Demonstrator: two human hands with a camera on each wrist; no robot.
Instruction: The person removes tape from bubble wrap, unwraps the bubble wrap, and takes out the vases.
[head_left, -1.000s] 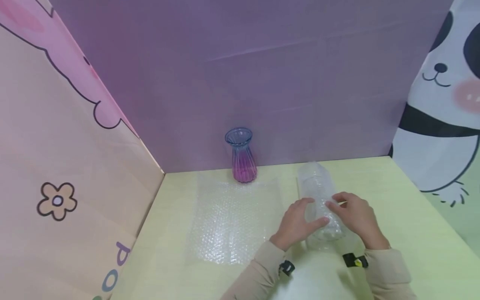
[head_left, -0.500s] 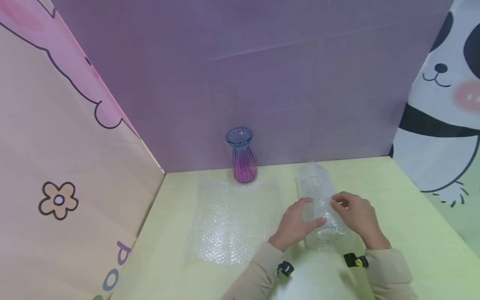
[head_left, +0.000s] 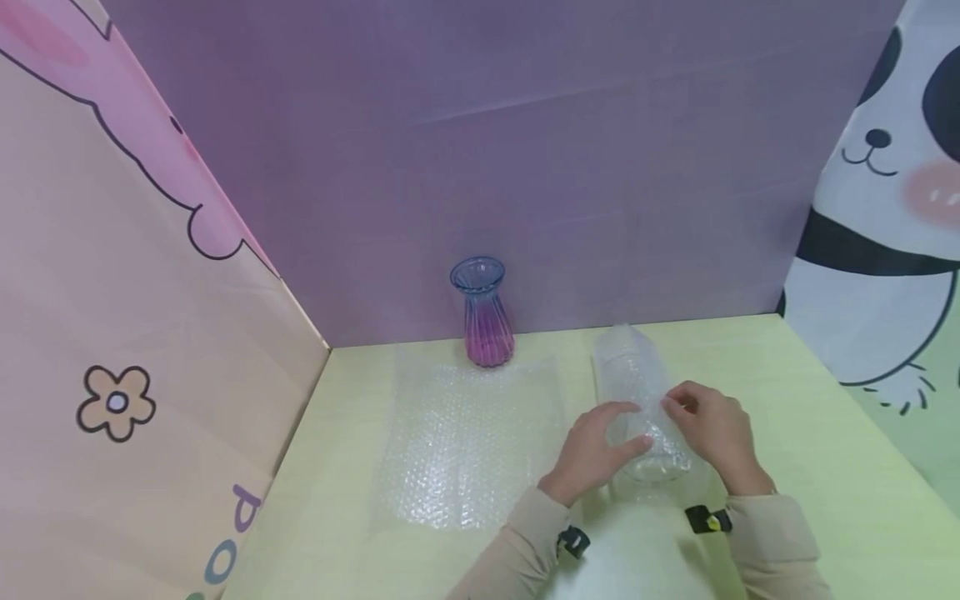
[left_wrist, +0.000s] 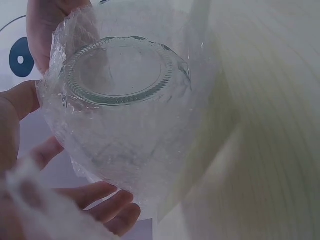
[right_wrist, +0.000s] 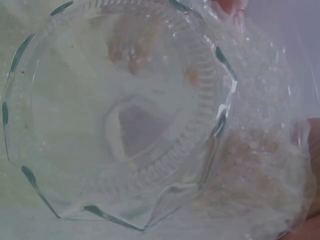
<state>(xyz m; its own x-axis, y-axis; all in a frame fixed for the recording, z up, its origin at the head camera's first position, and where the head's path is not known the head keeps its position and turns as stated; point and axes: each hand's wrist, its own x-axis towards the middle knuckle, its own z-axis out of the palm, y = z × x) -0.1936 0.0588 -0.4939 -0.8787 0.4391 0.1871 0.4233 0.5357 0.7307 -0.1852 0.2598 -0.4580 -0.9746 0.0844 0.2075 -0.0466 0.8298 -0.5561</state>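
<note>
Nearest were two beige sleeves of matte cloth, with a black strap at the left wrist and another at the right. Ahead of them, on the right part of the bench, the glass lay on its side, base towards the person. The base was clear, with faceted edges tinted green and a ring of fine notches. Around it went the wrap, thin, crinkled, see-through plastic that bulged at the near end and flattened towards the far end. To its left a squarish sheet of bubble wrap was spread flat, its small blisters throwing back the light. Just behind that stood the vase, upright, ribbed, flared at the lip, blue above and pink below. Beyond rose a creased purple wall, and side panels carried a printed flower and a panda. The left hand was curved about the wrap, thumb and forefinger well apart and bent over it from the left. The right hand pinched the wrap at its right side, thumb tip close to forefinger. A second earlier that right thumb had reached further across the plastic; it had since drawn back towards the forefinger, while the left forefinger had shifted slightly inward. The vase and sheet had kept their places.
</note>
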